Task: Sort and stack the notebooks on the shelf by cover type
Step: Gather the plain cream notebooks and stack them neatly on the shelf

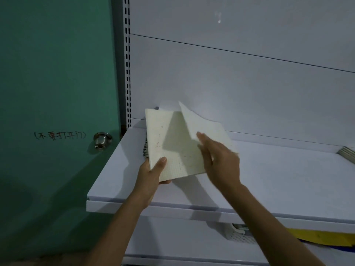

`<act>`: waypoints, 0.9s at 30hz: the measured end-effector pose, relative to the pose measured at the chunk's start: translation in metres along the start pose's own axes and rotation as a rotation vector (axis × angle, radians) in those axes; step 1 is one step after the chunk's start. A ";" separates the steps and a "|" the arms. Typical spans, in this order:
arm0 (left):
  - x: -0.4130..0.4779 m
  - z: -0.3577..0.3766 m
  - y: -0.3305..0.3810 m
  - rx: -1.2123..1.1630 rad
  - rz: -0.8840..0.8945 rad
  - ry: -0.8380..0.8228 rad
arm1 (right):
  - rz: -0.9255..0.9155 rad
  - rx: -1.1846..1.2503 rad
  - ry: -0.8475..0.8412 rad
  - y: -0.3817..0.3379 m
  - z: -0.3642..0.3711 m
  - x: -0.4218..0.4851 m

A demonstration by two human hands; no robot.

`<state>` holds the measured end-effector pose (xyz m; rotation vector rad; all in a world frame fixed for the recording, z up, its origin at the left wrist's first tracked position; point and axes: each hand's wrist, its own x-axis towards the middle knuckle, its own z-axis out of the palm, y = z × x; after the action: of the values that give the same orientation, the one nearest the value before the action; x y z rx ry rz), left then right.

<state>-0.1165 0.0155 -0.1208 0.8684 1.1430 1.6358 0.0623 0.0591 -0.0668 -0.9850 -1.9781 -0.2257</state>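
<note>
Holding the notebook (172, 150) above the left end of the shelf (269, 179), the left hand (151, 175) grips its lower corner while the right hand (221, 162) pinches a lifted page (194, 121), which may tear if it is pulled too hard.

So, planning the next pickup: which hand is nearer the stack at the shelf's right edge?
Right. The right hand, lifting a page, is well left of the stack; the left hand grips the notebook at its corner, farther left.
</note>
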 end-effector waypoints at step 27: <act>-0.002 -0.007 -0.009 0.019 0.106 -0.106 | -0.237 -0.068 -0.133 -0.011 0.052 -0.063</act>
<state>-0.1195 0.0129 -0.1313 1.0310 1.0559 1.6461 0.0395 0.0435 -0.1443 -0.8240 -2.2227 -0.3686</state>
